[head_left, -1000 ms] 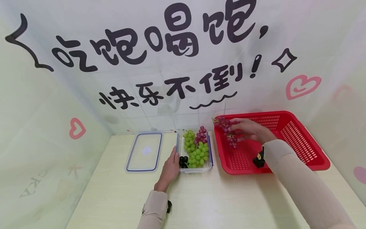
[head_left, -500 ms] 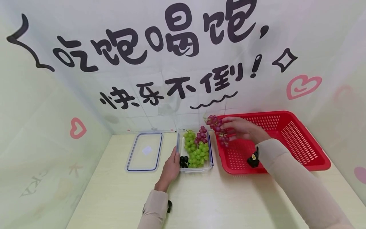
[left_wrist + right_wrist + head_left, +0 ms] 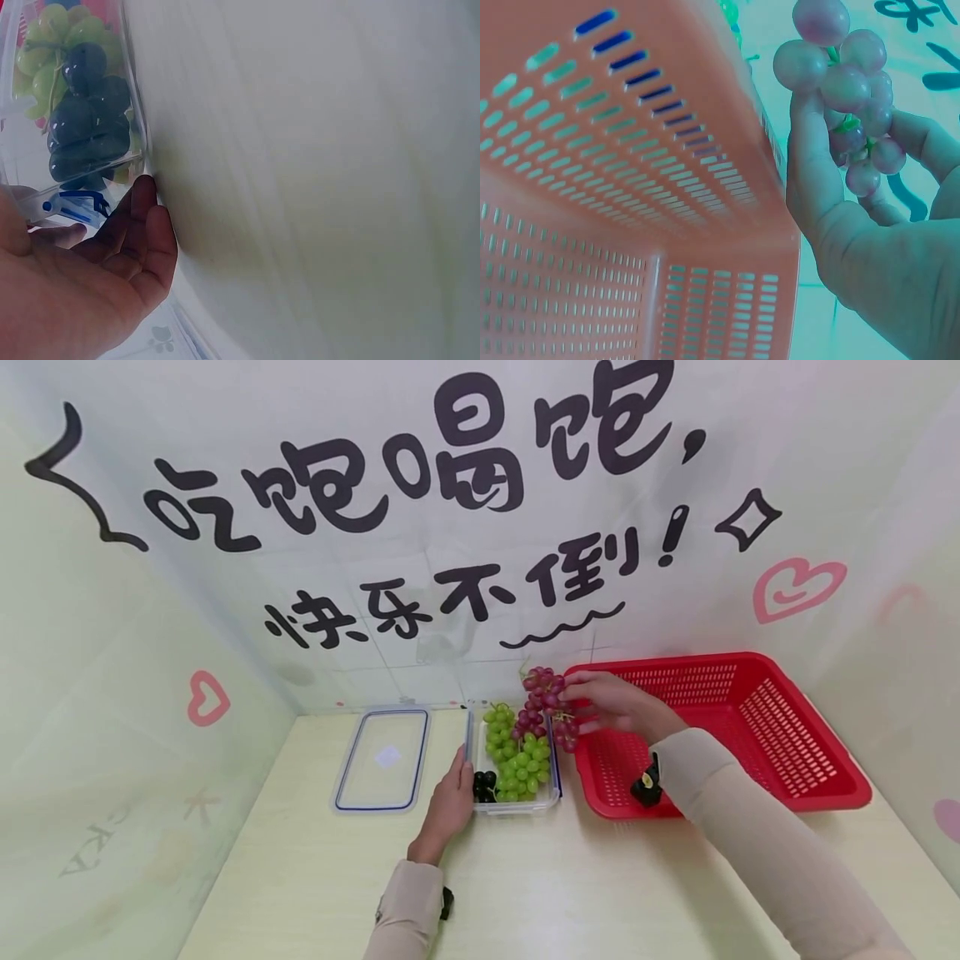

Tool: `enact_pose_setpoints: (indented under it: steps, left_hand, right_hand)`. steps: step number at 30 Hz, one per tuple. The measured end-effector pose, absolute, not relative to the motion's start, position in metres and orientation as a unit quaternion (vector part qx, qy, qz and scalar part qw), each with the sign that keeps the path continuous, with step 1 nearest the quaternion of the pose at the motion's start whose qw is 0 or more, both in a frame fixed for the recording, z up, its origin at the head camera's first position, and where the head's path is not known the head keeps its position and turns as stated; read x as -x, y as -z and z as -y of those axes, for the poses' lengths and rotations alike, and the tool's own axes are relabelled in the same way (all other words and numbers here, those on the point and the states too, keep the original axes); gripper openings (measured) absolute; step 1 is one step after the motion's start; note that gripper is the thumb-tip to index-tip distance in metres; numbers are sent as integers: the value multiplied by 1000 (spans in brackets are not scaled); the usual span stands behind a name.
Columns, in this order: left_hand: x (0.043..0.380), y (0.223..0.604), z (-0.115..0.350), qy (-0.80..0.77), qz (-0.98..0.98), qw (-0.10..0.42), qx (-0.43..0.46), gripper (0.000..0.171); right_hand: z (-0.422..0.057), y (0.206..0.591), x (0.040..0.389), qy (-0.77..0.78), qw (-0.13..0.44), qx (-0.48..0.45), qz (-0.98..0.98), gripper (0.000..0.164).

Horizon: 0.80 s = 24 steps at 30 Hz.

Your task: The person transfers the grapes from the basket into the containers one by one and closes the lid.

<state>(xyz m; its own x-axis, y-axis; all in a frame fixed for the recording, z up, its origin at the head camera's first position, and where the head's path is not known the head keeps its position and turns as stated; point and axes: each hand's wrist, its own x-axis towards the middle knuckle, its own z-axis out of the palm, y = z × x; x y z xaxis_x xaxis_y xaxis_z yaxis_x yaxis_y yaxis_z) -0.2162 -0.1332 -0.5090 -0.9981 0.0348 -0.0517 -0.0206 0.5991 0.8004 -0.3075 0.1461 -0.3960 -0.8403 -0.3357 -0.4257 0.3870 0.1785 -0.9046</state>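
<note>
While 1 bunch of round red-purple grapes [image 3: 545, 691] hangs in the air, its near end by the gap b/w box & basket, the other fruit sits in 1 clear rectangular plastic box [image 3: 517, 807] mid-surface. Count in box: approx. 2 bunches of round green grapes [image 3: 522, 770], far left & near right; 1 small bunch of red-purple grapes [image 3: 529, 724], far right; 1 small cluster of glossy black grapes [image 3: 484, 785], near left. Exact no. of single grapes: can't tell.

Also 1 flat clear plastic lid w/ blue edging [image 3: 382, 762], left of box, apart from it, and 1 red perforated plastic basket [image 3: 780, 735], right of box.

2 hands. Right hand [image 3: 618, 703]: partly closed, thumb & fingers pinching the raised bunch from its right side; wrist over basket's left part. In the head view that bunch overlaps the box's far right corner; whether it touches, can't tell. Left hand [image 3: 450, 802]: half open, fingers loosely bent, laid against box's left side near the black cluster, not clenched.

2 beige sleeves [image 3: 750, 810], 1 per arm, & a black device [image 3: 647, 785] at each wrist. Pale surface [image 3: 517, 877] under everything.
</note>
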Motion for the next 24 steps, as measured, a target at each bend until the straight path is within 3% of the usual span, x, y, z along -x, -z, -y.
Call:
enact_pose_setpoints:
  steps: [24]
  left_hand:
    - [216, 510, 132, -443, -896, 25, -6, 53]
  right_hand:
    - [-103, 404, 300, 656, 281, -41, -699, 39]
